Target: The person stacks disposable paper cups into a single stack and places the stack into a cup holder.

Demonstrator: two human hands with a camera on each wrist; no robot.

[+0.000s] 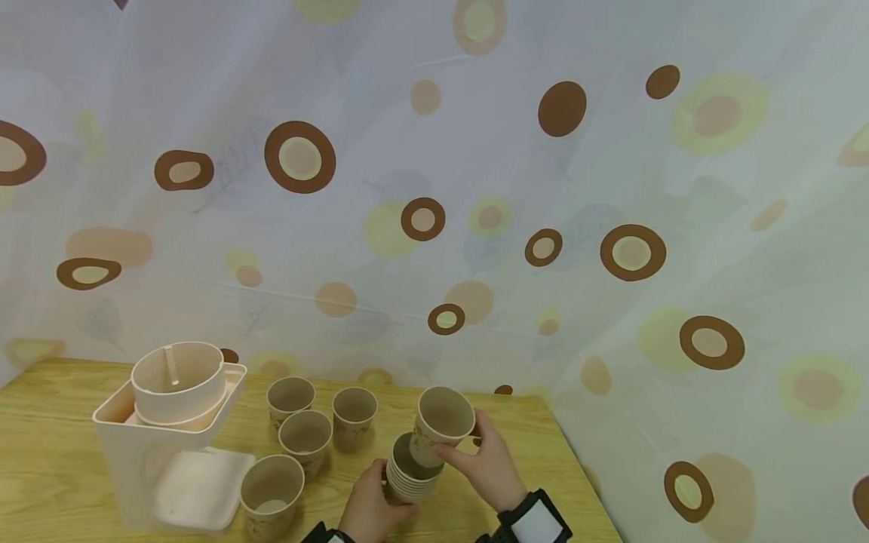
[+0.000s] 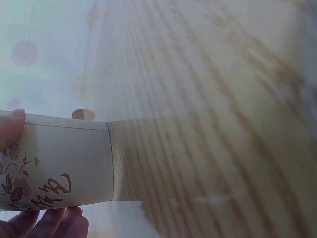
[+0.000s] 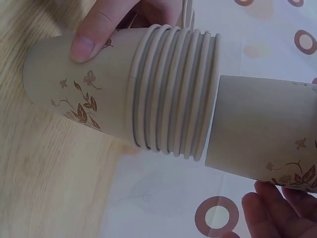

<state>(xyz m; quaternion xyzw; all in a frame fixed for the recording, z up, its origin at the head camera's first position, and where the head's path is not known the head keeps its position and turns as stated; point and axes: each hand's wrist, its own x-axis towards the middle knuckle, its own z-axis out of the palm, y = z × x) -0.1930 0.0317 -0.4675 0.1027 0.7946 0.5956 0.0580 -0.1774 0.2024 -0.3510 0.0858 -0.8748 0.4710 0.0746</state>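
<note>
My left hand (image 1: pixel 370 504) grips a stack of nested paper cups (image 1: pixel 410 477), beige with a brown floral print. In the right wrist view, the left thumb (image 3: pixel 94 39) lies along the outermost cup, and several rims show in a row. Just over the stack's mouth, my right hand (image 1: pixel 490 466) holds a single paper cup (image 1: pixel 443 416) between thumb and fingers. Its base is right by the top rim; whether they touch I cannot tell. The left wrist view shows brown writing and flowers on the gripped cup (image 2: pixel 74 158).
Left of the hands stand several separate paper cups, among them a near one (image 1: pixel 271 494) and a back one (image 1: pixel 290 396). Farther left is a white plastic container (image 1: pixel 115 452) with a round vessel (image 1: pixel 178 385) in its top. Behind the wooden table (image 1: pixel 41 452) hangs a dotted sheet (image 1: pixel 380 136).
</note>
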